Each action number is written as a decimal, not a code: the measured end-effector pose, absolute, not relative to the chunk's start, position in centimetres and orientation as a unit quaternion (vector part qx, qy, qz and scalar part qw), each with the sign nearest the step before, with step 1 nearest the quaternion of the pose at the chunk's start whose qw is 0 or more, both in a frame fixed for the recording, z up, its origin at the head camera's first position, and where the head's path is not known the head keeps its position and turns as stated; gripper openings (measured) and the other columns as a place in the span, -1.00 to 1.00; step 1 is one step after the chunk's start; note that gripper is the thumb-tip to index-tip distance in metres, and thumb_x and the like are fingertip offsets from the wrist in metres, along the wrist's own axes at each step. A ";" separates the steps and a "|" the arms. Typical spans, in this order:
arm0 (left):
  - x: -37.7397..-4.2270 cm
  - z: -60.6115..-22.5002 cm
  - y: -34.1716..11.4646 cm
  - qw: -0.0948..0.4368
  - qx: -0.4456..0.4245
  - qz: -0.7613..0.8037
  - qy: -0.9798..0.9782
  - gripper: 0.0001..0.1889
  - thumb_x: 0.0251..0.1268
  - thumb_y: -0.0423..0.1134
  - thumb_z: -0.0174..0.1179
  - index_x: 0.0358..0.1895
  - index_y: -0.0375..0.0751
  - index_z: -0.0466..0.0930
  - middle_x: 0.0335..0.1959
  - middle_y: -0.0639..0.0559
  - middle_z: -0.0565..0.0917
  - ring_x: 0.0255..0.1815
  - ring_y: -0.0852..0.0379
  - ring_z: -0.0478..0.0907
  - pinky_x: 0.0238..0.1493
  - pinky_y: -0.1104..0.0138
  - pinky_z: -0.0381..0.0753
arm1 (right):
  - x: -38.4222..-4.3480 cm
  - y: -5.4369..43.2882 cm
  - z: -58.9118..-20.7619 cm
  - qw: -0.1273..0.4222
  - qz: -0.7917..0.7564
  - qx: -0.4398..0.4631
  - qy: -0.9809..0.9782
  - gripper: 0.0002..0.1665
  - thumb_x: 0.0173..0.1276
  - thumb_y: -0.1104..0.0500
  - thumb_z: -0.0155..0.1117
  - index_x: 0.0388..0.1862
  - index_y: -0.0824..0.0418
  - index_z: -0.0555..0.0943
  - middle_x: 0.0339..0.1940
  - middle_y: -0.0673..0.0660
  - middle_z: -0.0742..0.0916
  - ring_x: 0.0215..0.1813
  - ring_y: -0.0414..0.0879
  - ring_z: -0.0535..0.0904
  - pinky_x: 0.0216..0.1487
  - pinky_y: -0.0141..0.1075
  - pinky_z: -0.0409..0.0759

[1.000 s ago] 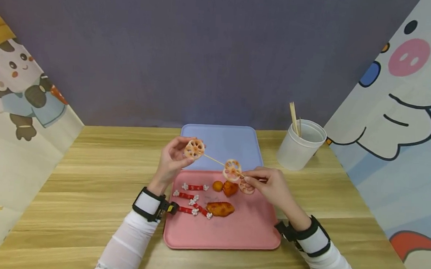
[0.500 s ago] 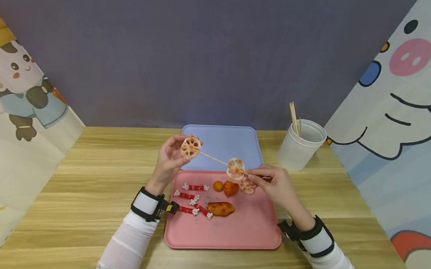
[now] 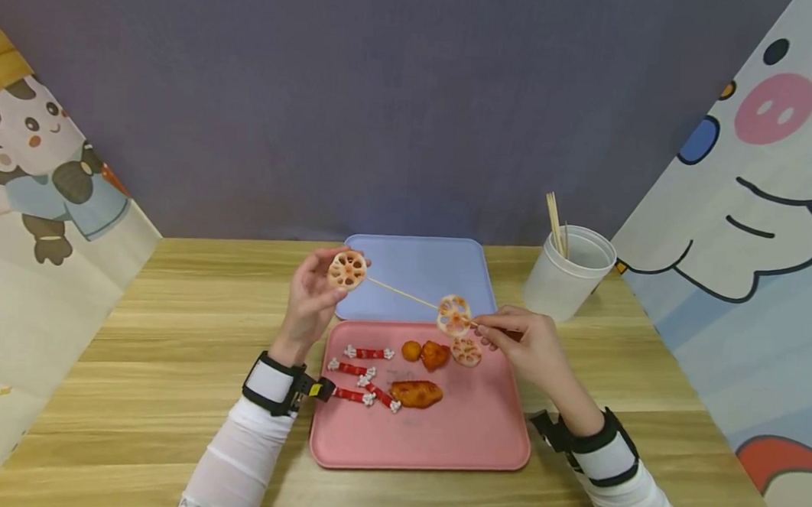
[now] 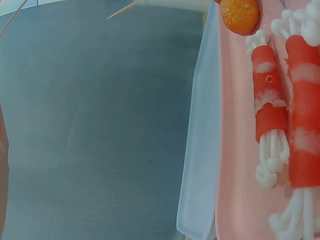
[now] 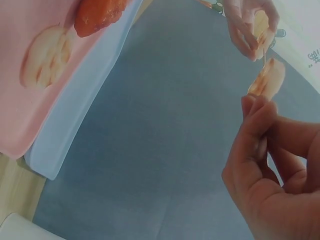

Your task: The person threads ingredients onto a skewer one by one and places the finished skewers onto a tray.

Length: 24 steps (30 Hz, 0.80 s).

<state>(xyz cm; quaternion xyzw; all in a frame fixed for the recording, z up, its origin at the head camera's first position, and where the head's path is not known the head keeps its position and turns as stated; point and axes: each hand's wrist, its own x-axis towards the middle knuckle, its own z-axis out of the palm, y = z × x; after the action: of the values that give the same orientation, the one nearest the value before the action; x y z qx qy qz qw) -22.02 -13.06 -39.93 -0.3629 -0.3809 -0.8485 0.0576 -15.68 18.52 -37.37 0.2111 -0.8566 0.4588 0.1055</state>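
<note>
Above the trays in the head view, my left hand (image 3: pixel 310 298) grips a lotus root slice (image 3: pixel 347 270) by its edge. My right hand (image 3: pixel 521 344) pinches a thin wooden skewer (image 3: pixel 402 292), which runs through a second lotus root slice (image 3: pixel 454 316) just ahead of the fingertips. The skewer's far end meets the left-hand slice at its right side. From the right wrist view, the fingers (image 5: pixel 260 107) close on the skewer right behind the pierced slice (image 5: pixel 270 80). Only a sliver of the left hand (image 4: pixel 3 170) shows in the left wrist view.
Below the hands, a pink tray (image 3: pixel 420 446) bears another lotus slice (image 3: pixel 466 352), orange pieces (image 3: pixel 435 355), a wing-like piece (image 3: pixel 415 394) and several red-and-white rolls (image 3: pixel 369 353). Behind it lies a blue tray (image 3: pixel 422 266). A white tub (image 3: pixel 563 285) with wooden sticks (image 3: pixel 554 223) stands back right.
My left hand has moved left and slightly up with its slice, while my right hand has shifted right and slightly up. More bare skewer shows between the two slices.
</note>
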 end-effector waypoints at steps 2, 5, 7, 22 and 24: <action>-22.1 -39.9 -13.1 0.060 -0.354 -0.852 -0.381 -0.49 0.04 -0.54 0.25 0.13 -0.37 0.40 0.13 -0.22 0.50 0.14 -0.10 0.52 0.20 0.26 0.51 | -15.7 18.6 -37.4 0.106 0.459 0.211 -0.857 -0.82 0.19 0.39 0.32 -0.21 0.36 0.73 -0.46 0.12 0.70 -0.49 -0.23 0.56 -0.56 -0.43 0.51; -22.1 -40.0 -13.1 0.065 -0.341 -0.857 -0.381 -0.50 0.05 -0.52 0.26 0.13 -0.37 0.40 0.11 -0.23 0.51 0.12 -0.12 0.53 0.20 0.26 0.51 | -15.6 18.6 -37.3 0.103 0.465 0.207 -0.854 -0.82 0.19 0.37 0.32 -0.21 0.34 0.73 -0.46 0.12 0.70 -0.49 -0.23 0.56 -0.55 -0.43 0.52; -22.2 -40.0 -13.1 0.065 -0.337 -0.860 -0.379 -0.51 0.06 -0.51 0.26 0.12 -0.38 0.39 0.10 -0.23 0.51 0.11 -0.12 0.54 0.20 0.25 0.50 | -15.6 18.6 -37.3 0.102 0.468 0.206 -0.853 -0.82 0.19 0.38 0.32 -0.20 0.34 0.73 -0.46 0.12 0.70 -0.49 -0.24 0.56 -0.55 -0.43 0.53; -22.1 -40.4 -12.7 0.037 -0.322 -0.875 -0.359 -0.58 0.17 -0.41 0.24 0.09 -0.39 0.37 0.10 -0.24 0.49 0.11 -0.13 0.56 0.24 0.26 0.46 | -15.3 18.5 -36.9 0.113 0.466 0.211 -0.852 -0.82 0.18 0.37 0.34 -0.22 0.32 0.73 -0.47 0.11 0.69 -0.49 -0.29 0.52 -0.55 -0.44 0.52; -22.1 -40.4 -12.7 0.036 -0.315 -0.878 -0.358 -0.57 0.16 -0.38 0.27 0.08 -0.38 0.37 0.10 -0.24 0.49 0.10 -0.13 0.56 0.24 0.26 0.46 | -15.2 18.5 -36.8 0.114 0.466 0.211 -0.852 -0.83 0.18 0.36 0.34 -0.22 0.29 0.74 -0.47 0.09 0.69 -0.49 -0.28 0.52 -0.55 -0.44 0.52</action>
<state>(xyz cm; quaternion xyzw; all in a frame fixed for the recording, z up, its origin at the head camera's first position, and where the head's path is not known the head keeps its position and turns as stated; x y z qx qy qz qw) -22.11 -12.70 -40.43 -0.3148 -0.3583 -0.8782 0.0361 -15.15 18.52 -36.81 0.2114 -0.8518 0.4656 0.1140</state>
